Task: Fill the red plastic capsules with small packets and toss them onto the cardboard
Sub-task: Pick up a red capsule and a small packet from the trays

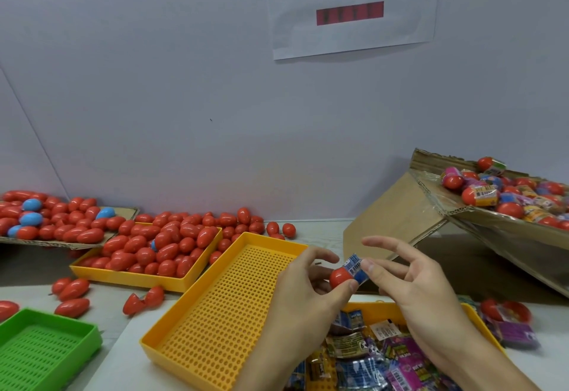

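Low in the frame, right of centre, the left hand [308, 279] holds a red capsule half [340, 277] in a closed grip of thumb and fingers, while the right hand [409, 283] pinches a blue packet [357, 267] with thumb and forefinger and presses it into the capsule's open mouth, the other fingers spread loose. The packet juts well out of the shell, so it could likely spring back, or the slick half could slip from the grip if the push lands off-centre. The cardboard [400, 206] sits tilted at the right, already heaped with filled capsules. An empty yellow tray [215, 304] lies just left of the hands, a tray of packets [369, 356] beneath them, a tray of red capsules [154, 255] at mid-left, and a green tray [43, 347] in the lower left corner of the desk [110, 301]
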The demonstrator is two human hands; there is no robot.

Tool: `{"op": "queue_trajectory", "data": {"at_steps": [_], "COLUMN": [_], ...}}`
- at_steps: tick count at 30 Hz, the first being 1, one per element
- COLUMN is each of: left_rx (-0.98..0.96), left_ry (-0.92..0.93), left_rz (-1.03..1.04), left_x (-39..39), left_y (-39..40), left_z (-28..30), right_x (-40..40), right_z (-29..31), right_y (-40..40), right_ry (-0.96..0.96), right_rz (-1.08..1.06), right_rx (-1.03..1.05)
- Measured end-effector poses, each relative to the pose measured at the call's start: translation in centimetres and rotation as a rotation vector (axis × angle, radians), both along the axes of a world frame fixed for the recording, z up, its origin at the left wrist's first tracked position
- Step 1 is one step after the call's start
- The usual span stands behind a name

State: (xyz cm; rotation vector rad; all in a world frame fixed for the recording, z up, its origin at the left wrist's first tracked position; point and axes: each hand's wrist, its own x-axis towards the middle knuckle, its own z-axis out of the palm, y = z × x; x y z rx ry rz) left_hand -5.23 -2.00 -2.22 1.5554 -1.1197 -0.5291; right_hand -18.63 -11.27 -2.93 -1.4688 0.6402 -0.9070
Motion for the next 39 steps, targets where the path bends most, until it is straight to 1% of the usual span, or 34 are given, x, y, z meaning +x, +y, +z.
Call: {"op": "queue_trajectory", "data": {"at_steps": [5, 10, 14, 21, 25, 30, 39], "left_rx": [-0.033, -0.021, -0.028, -0.007, 0.002, -0.002, -0.031], "left_ry": [0.02, 0.035, 0.038, 0.0, -0.046, -0.08, -0.043], "left_rz": [0.004, 0.023, 0.036, 0.028, 0.016, 0.025, 0.002], "left_x": [-0.14, -0.23, -0.25, -0.16, -0.11, -0.1, -0.19], "left_y": [-0.09, -0.08, -0.04, 0.0, 0.03, 0.02, -0.06], "left_z": [-0.04, 0.08, 0.17, 0.05, 0.05, 0.01, -0.01], "right_x": [-0.06, 0.09, 0.09, 0.17, 0.16, 0.11, -0.08], "right_z": [0.12, 0.26, 0.15, -0.13, -0.18, 0.08, 0.57], "right_y": [0.15, 0.52, 0.44, -0.14, -0.12, 0.24, 0.5], "right_ry": [0.075, 0.079, 0.053, -0.027, -0.027, 0.036, 0.12], "right_rz": [-0.077, -0.138, -0.125, -0.102, -0.089, -0.075, -0.127], "right_rx": [-0.135, -0.228, -0.231, -0.116, -0.102, -0.188, -0.337]}}
